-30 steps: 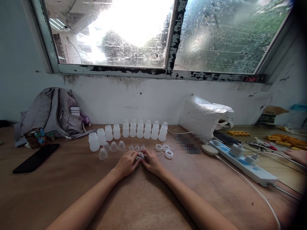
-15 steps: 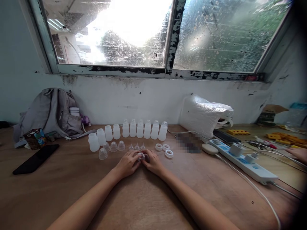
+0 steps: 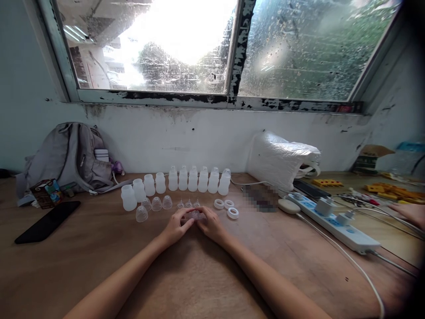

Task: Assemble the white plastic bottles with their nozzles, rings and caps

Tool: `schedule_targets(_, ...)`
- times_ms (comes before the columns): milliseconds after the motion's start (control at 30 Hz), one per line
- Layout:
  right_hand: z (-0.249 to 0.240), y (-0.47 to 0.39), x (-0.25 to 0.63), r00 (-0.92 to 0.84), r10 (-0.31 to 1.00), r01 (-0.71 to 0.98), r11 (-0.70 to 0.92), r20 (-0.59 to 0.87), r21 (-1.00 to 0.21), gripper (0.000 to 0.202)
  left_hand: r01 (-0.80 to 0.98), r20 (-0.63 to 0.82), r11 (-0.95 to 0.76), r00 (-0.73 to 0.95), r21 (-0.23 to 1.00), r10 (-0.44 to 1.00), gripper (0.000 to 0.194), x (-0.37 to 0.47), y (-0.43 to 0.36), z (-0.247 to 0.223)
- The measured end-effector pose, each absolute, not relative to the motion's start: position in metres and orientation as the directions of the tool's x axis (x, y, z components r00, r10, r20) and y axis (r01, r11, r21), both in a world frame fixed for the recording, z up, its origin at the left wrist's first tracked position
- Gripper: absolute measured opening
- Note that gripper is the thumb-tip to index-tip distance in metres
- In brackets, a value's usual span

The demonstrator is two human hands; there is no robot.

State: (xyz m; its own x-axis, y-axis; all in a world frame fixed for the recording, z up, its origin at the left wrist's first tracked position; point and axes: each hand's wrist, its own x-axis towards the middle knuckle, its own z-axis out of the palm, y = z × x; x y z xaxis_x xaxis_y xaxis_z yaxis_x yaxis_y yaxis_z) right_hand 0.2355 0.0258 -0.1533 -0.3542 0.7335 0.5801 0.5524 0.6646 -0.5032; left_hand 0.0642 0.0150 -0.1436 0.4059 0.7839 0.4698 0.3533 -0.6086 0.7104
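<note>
My left hand [image 3: 177, 225] and my right hand [image 3: 209, 223] meet at the middle of the table, their fingers closed round a small clear piece [image 3: 195, 214] whose shape is partly hidden. Just beyond them stand several clear nipples [image 3: 188, 204]. Clear domed caps [image 3: 157, 204] sit to the left, and white rings [image 3: 233, 213] lie to the right. Behind, open white bottles [image 3: 129, 198] stand at the left of a row, with capped bottles [image 3: 202, 180] continuing it rightward.
A black phone [image 3: 48, 221] and a grey backpack [image 3: 71, 155] are at the left. To the right are a white bag [image 3: 282, 159], a power strip [image 3: 335, 221] with cables, yellow parts [image 3: 388, 191] and another person's hand [image 3: 410, 213].
The fingers of both my hands have shifted slightly around the clear piece, and my left hand's thumb and fingers are a little more spread. The view has moved slightly.
</note>
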Motion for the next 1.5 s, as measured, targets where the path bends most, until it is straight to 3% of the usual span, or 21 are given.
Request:
schedule_targets(100,-0.15,0.023,0.234,-0.306,0.738,0.549,0.653,0.601,-0.522,0.02,0.189,0.404,-0.498,0.383,0.846,0.831,0.036,0.069,0.015,-0.147)
schedule_targets(200,-0.151,0.021,0.233,-0.26,0.771,0.585,0.605,0.581,-0.541,0.009,0.147,0.386,-0.485,0.428,0.862,0.817,0.037,0.071,0.011,-0.145)
schedule_targets(333,-0.152,0.022,0.232,-0.233,0.817,0.618,0.543,0.527,-0.569,0.008,0.218,0.373,-0.51,0.459,0.832,0.806,0.035,0.072,0.0,-0.135)
schedule_targets(567,-0.147,0.022,0.232,-0.179,0.867,0.599,0.472,0.465,-0.647,0.013,0.437,0.309,-0.442,0.343,0.784,0.887,0.043,0.083,-0.012,-0.134)
schedule_targets(833,-0.147,0.018,0.226,-0.184,0.881,0.648,0.442,0.436,-0.62,0.01,0.568,0.288,-0.398,0.277,0.721,0.917,0.048,0.085,-0.015,-0.133)
schedule_targets(1500,-0.147,0.018,0.227,-0.19,0.886,0.747,0.41,0.423,-0.524,0.012,0.55,0.343,-0.443,0.28,0.708,0.896,0.033,0.086,-0.017,-0.128)
